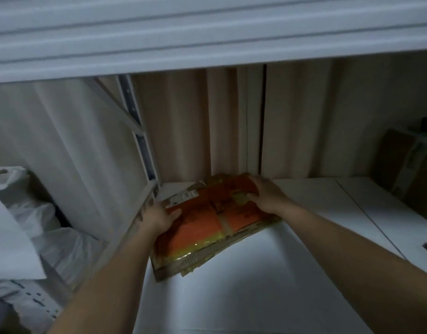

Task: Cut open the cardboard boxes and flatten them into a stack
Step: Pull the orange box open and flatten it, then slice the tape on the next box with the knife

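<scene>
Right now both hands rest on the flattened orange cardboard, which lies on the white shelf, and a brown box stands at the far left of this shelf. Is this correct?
Not quite. The head view shows the brown box at the far right of the white shelf, not the left. The rest holds: the left hand and right hand rest on the flattened orange cardboard lying on that shelf.

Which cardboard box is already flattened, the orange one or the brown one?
The orange box, lying flat on the white shelf under both hands. The brown box at far right stands upright, unflattened.

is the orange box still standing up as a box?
No: the orange cardboard lies flattened on the white shelf, with the left hand and right hand pressing on it.
</scene>
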